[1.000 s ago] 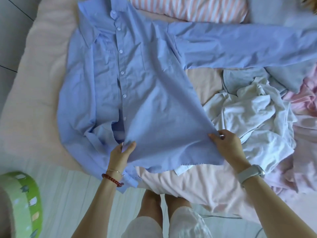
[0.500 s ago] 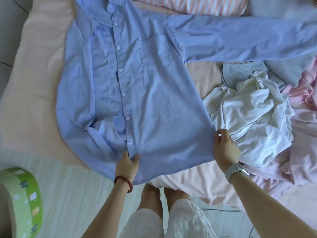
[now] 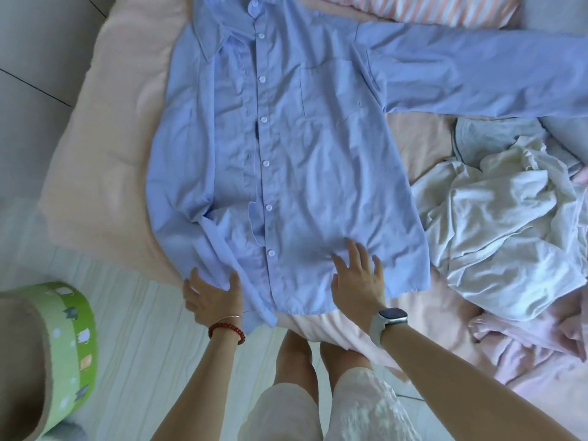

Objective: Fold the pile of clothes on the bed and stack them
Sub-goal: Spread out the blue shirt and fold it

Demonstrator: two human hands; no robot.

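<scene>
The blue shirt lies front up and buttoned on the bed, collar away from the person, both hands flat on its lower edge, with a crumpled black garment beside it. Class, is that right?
One detail is wrong: the crumpled garment beside the blue shirt is white, not black, as the head view shows. The rest stands: the left hand and right hand lie flat on its lower edge on the bed.

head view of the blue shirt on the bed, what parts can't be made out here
- Light blue button-up cotton shirt, head view: the collar top is cut off by the upper edge, and the outstretched sleeve's cuff by the right edge.
- The other sleeve is folded under the shirt body, so most of it is hidden.
- Crumpled white garment: too bunched to tell its type.
- Left hand: its fingers lie partly under the hem.
</scene>
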